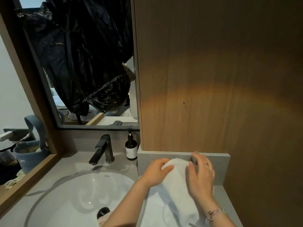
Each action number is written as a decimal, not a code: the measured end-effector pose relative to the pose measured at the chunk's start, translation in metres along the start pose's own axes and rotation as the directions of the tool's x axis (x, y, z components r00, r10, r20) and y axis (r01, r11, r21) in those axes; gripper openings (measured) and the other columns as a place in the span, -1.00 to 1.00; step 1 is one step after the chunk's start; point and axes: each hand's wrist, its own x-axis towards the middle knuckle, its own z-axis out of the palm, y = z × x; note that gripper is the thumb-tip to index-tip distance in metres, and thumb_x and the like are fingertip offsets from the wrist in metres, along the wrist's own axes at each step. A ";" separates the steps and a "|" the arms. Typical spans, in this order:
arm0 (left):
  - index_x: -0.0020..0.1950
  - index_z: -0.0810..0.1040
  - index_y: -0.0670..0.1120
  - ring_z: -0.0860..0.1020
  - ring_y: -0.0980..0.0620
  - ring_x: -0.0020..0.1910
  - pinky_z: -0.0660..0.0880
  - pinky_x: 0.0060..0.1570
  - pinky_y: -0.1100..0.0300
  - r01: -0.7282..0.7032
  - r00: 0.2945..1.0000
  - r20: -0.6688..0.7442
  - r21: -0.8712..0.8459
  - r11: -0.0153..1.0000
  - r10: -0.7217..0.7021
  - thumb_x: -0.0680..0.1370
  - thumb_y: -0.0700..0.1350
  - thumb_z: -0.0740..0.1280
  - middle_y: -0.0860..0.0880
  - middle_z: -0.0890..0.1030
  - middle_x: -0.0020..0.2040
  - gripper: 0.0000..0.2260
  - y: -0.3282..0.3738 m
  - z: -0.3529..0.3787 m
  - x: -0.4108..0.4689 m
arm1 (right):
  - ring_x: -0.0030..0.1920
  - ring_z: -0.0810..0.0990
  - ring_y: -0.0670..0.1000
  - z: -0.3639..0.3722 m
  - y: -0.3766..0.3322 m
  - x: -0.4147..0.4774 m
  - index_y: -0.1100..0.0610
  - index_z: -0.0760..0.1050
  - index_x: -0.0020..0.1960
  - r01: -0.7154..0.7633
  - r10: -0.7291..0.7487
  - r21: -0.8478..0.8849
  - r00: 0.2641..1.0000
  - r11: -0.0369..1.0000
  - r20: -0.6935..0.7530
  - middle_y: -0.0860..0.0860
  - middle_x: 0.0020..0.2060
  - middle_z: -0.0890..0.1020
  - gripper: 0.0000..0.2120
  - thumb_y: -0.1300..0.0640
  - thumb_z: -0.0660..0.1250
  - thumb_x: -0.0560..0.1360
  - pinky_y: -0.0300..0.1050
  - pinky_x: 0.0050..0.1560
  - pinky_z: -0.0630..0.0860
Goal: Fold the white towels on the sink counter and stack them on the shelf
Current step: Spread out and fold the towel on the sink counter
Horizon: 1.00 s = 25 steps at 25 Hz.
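White towel (176, 182) lies on the counter (220, 190) right of the sink (78, 194). Left hand (157, 172) grips its far edge; right hand (200, 174) presses flat, fingers spread. Soft, light, floppy cloth; best pinched at corners.

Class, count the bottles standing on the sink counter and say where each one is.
1: a dark pump bottle stands behind the basin, right of the tap, beside the raised ledge. Others may be out of view.
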 end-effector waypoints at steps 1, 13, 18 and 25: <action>-0.23 0.46 0.04 0.43 0.31 -0.36 0.32 -0.30 0.42 -0.039 0.999 -0.012 -0.017 0.999 0.039 0.59 -0.11 0.24 0.17 0.49 -0.34 -0.81 0.011 -0.001 0.003 | 0.20 0.45 -0.03 0.003 -0.003 0.005 0.07 0.58 0.02 0.035 -0.037 0.034 0.998 0.999 0.054 -0.11 0.03 0.57 -0.59 -0.07 0.01 0.53 -0.04 0.37 0.12; -0.34 0.38 -0.05 0.34 0.31 -0.56 0.24 -0.47 0.48 0.117 0.993 0.034 -0.162 0.980 -0.113 0.55 -0.06 0.33 0.23 0.38 -0.61 -0.72 -0.002 -0.021 -0.012 | -0.34 0.50 -0.03 0.007 -0.016 0.025 0.12 0.50 -0.28 -0.143 0.057 0.225 0.934 0.964 0.352 -0.04 -0.40 0.57 -0.59 -0.09 0.12 0.59 -0.17 -0.29 0.37; -0.36 0.38 -0.05 0.28 0.26 -0.56 0.22 -0.47 0.45 0.132 0.991 0.024 -0.187 0.973 -0.130 0.55 -0.03 0.32 0.18 0.33 -0.58 -0.69 -0.004 -0.029 -0.016 | -0.52 0.24 -0.05 0.011 -0.021 0.017 0.08 0.17 -0.52 -0.167 0.125 0.028 0.828 0.986 0.547 -0.06 -0.62 0.27 -0.42 -0.23 0.02 0.57 -0.16 -0.42 0.20; -0.35 0.42 -0.04 0.35 0.29 -0.57 0.24 -0.48 0.43 0.276 0.953 0.164 -0.129 0.953 -0.254 0.51 -0.06 0.38 0.20 0.41 -0.60 -0.74 -0.034 -0.036 -0.036 | -0.49 0.26 0.01 -0.007 -0.035 0.040 0.09 0.19 -0.53 -0.290 0.205 0.312 0.938 0.905 0.278 0.00 -0.60 0.26 -0.44 -0.11 0.02 0.60 -0.13 -0.39 0.16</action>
